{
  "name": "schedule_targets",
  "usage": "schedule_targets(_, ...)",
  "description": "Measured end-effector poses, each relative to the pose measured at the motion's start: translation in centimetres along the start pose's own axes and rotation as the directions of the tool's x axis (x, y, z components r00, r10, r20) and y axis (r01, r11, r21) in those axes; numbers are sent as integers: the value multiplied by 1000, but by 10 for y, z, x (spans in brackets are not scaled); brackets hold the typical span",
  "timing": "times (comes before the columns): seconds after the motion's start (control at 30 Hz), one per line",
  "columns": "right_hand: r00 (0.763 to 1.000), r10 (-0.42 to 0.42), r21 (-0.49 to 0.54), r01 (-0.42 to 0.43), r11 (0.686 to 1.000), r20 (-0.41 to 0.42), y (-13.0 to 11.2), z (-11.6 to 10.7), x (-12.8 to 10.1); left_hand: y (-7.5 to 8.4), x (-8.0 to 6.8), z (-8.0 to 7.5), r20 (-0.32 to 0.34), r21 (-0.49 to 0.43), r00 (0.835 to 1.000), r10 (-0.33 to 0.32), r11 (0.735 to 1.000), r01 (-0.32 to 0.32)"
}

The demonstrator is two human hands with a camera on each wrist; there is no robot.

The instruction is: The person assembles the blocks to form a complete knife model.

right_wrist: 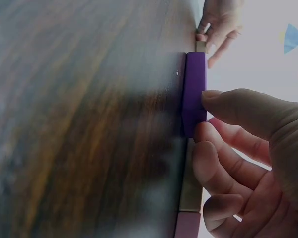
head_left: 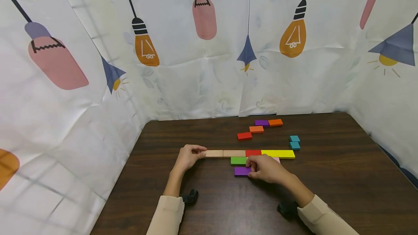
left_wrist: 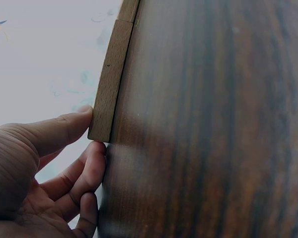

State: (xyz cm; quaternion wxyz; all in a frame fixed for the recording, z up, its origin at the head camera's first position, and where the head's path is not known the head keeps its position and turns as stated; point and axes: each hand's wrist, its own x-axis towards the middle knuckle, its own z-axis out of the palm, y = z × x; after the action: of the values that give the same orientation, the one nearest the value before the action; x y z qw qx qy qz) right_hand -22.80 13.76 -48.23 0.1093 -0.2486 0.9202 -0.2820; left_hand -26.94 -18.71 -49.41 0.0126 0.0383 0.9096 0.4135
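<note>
My left hand (head_left: 188, 158) holds the left end of a plain wooden block (left_wrist: 108, 89) between thumb and curled fingers. A second wooden block (head_left: 233, 153), a red block (head_left: 253, 152) and a long yellow block (head_left: 278, 154) continue that row to the right. In front of it, my right hand (head_left: 267, 169) pinches the right end of a purple block (right_wrist: 195, 94). Between the purple block and the long row lies a green block (head_left: 238, 161). A pink block (right_wrist: 187, 225) is partly covered by my right hand in the head view.
Behind the row lie a red block (head_left: 244, 136), an orange block (head_left: 256, 129), and a purple block (head_left: 261, 123) touching another orange block (head_left: 275, 122). Two teal blocks (head_left: 295, 145) lie behind the row's right end. A printed curtain (head_left: 209, 82) hangs behind the dark wooden table (head_left: 326, 169).
</note>
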Motion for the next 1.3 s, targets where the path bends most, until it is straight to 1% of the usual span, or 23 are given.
schedule_targets(0.3,1000,21,-14,-21,1000,-3,-3,2,7,0,0,0,2,-20,1000,-6,1000,6)
schedule_targets(0.53,999,40,-26,-40,999,-5,-6,2,10,0,1,0,0,-14,1000,-2,1000,2)
schedule_targets(0.77,999,50,-32,-50,998,-15,-8,4,12,0,0,0,5,-29,1000,-8,1000,8)
schedule_targets(1.3,997,68,-52,-69,996,-29,-11,5,14,0,1,1,-4,-20,1000,-2,1000,2)
